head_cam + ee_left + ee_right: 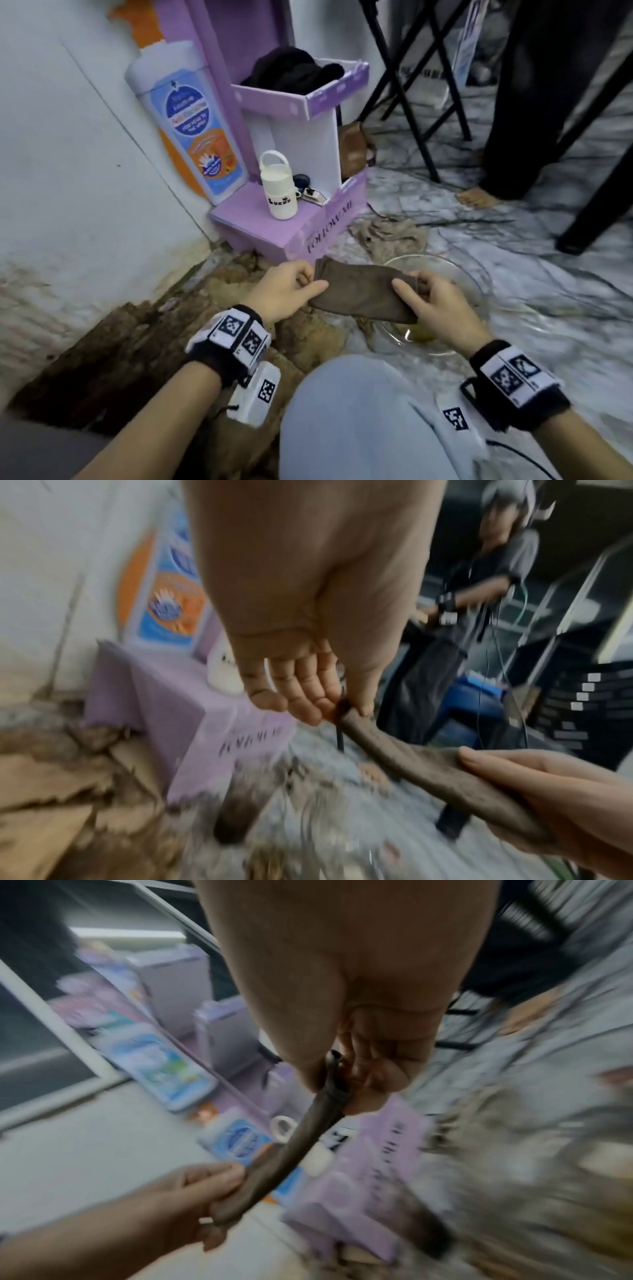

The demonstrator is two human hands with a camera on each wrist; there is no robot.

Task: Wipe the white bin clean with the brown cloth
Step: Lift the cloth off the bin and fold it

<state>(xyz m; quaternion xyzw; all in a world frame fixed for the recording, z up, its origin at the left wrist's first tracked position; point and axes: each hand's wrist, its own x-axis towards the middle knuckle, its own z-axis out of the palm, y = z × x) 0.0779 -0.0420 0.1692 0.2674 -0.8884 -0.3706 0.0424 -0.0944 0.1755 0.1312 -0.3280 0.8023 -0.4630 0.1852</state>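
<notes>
The brown cloth (359, 294) is stretched flat between my two hands, low over the floor. My left hand (310, 281) pinches its left end between thumb and fingers. My right hand (411, 284) pinches the right end. The left wrist view shows the left hand (342, 704) gripping one edge of the cloth (428, 767). In the right wrist view my right hand (339, 1074) holds the bunched end of the cloth (301, 1148). A white-walled bin (325, 147) with a purple rim stands beyond my hands on a purple stand, with black fabric (294, 72) piled in its top.
A clear glass bowl (472, 284) with yellowish liquid sits under my right hand. A white bottle (279, 188) and keys (308, 192) rest on the purple shelf. Black stand legs (411, 120) and another person's bare foot (476, 198) are at the right. My knee (359, 411) is below.
</notes>
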